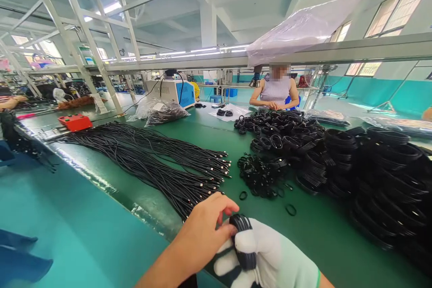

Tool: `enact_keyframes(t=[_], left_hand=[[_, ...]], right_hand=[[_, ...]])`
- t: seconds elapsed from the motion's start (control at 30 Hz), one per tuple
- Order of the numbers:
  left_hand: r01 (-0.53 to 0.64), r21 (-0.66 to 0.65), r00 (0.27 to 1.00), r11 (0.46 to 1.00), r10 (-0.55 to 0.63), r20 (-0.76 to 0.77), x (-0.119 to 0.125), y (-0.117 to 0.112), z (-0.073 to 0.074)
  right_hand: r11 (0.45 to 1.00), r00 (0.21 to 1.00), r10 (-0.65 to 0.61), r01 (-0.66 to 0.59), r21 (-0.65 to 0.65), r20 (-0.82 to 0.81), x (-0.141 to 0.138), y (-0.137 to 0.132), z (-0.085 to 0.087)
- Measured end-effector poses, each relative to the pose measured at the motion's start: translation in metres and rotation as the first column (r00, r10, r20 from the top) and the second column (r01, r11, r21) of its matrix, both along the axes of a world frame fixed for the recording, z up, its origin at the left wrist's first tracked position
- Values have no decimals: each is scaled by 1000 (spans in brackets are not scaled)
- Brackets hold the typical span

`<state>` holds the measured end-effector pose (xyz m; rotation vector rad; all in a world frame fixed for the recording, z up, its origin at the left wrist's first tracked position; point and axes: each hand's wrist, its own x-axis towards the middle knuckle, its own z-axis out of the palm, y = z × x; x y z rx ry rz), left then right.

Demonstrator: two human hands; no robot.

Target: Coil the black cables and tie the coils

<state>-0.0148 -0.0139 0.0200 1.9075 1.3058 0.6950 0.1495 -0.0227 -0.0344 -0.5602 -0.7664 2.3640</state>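
My right hand (266, 247), in a white glove with a green cuff edge, is closed around a coiled black cable (243, 229) at the lower middle of the head view. My bare left hand (211, 218) is at the coil's left side, its thumb at the coil's edge. Its fingers are curved and apart, with nothing visible between them. Beyond my hands lies a pile of small black loops (258, 173), two of them loose nearby. Long straight black cables (148, 162) with metal-tipped connectors stretch across the green table (211, 137) to the left.
Coiled black cables (313, 162) are heaped high along the right. A red box (74, 122) stands at the left edge, near a plastic bag (165, 112) and a white-and-blue machine (173, 92). A person (276, 90) sits across the table. A metal rail (209, 60) runs overhead.
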Motion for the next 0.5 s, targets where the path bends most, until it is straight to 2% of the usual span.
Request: enact_keyframes(t=[0.2,0.27,0.33,0.43,0.5], left_hand=[[-32,43,999,999,33,-12,15,6,-25],[-46,59,999,997,46,0,17,6,-28],[-31,43,999,999,29,25,14,10,-25],[128,-103,981,986,-110,161,0,27,-17],[229,-203,950,952,-174,258,-3,46,-15]], right_hand=[[995,980,-79,68,68,182,-9,-6,8],[991,974,-108,90,97,199,-10,-6,9],[989,970,-125,105,103,211,-9,-4,11],[992,985,-108,98,80,137,-1,0,18],[990,996,-52,41,138,77,7,-1,21]])
